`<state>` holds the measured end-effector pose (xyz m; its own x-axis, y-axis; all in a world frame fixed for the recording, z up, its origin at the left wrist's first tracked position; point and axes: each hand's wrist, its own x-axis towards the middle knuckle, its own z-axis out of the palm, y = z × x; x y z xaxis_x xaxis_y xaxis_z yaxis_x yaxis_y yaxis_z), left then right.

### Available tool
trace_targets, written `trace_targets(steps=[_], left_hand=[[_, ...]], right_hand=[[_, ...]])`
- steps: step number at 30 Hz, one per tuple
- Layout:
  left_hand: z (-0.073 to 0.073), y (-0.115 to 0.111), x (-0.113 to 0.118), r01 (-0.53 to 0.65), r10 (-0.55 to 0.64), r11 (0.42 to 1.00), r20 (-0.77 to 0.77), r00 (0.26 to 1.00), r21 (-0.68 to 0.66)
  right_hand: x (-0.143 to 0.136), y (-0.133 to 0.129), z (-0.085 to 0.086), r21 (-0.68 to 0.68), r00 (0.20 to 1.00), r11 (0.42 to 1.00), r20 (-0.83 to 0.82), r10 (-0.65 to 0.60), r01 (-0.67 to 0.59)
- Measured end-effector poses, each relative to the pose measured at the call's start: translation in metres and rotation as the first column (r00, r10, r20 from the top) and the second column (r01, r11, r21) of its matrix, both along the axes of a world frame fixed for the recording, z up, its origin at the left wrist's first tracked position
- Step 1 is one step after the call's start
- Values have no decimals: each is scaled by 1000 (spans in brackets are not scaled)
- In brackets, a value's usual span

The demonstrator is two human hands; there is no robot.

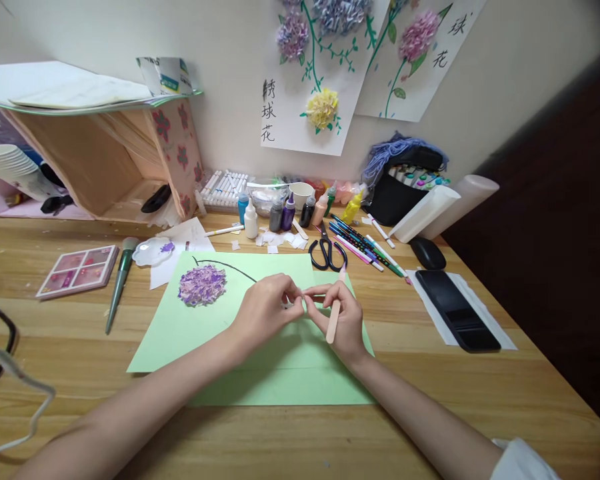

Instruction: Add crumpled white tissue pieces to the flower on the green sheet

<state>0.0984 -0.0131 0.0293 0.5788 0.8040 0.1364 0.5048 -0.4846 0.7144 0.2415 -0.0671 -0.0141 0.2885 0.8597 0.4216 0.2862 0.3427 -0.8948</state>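
Note:
Green paper (pixel 240 333) lies on the wooden table, bearing a purple and pink crumpled-paper flower (pixel 203 285) at its left and a dark curved stem line (pixel 230 266). Above the paper's middle, my left hand (pixel 267 310) has its fingers pinched together, touching the fingertips of my right hand. What sits between the fingertips is too small to name. My right hand (pixel 343 320) also pinches there and holds a wooden craft stick (pixel 333 321) between its fingers, tilted, its upper tip pinkish. Black scissors (pixel 325 250) rest just behind the right hand.
Paint bottles (pixel 289 212), paper scraps (pixel 275 240) and pens (pixel 363 243) stand or lie behind the paper. At the right are a phone (pixel 457 310) and a black mouse (pixel 428 253). A green-handled brush (pixel 120 283) and a pink palette (pixel 79 270) lie left.

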Motion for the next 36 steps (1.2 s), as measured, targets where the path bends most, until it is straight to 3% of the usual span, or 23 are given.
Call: trace_targets(steps=[13,26,30,36], left_hand=[[1,0,1,-1,2,1000,13,1000,-18],[6,5,1,-89,93,994,72,993,-61],[8,4,2,-74,97,972,92,991,-225],[3,3,4,22,101,856,208,973,-516]], right_hand=[[-2,0,2,5,1000,1000,-12,-15,15],[5,7,-1,-20,993,993,-24,-120,119],[5,6,0,48,995,994,16,-101,100],[2,1,-1,165,992,985,109,-66,48]])
